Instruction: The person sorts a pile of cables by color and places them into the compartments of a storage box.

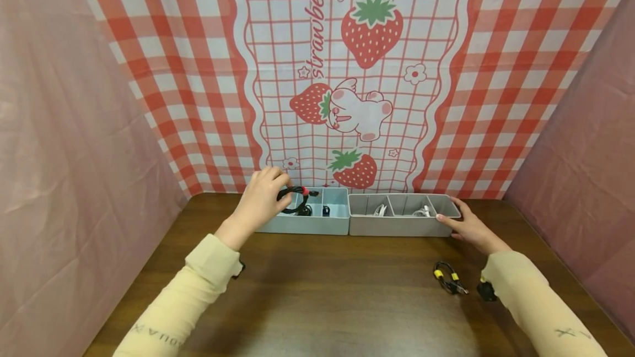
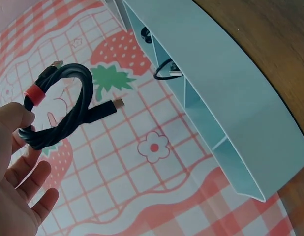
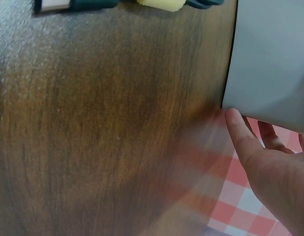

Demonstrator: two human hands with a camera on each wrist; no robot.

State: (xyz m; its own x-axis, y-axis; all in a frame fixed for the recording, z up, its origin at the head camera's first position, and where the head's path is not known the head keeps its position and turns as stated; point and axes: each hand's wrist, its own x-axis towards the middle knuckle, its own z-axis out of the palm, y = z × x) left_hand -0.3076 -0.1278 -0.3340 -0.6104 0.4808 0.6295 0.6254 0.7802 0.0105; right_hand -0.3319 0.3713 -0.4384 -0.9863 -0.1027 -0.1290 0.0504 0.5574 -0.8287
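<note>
My left hand pinches a coiled black USB cable with a red tie between thumb and fingers. It holds the cable above the light blue divided box; in the left wrist view the coil hangs apart from that box. Two dark cables, the larger one a coiled cable, lie in the blue box. My right hand grips the right end of the grey divided box, its fingers around the end. White cables lie in the grey box's compartments.
On the brown table, nearer me on the right, lies a black cable with yellow ties. The boxes stand end to end at the back, against a red-and-white strawberry cloth. Pink curtains hang at both sides.
</note>
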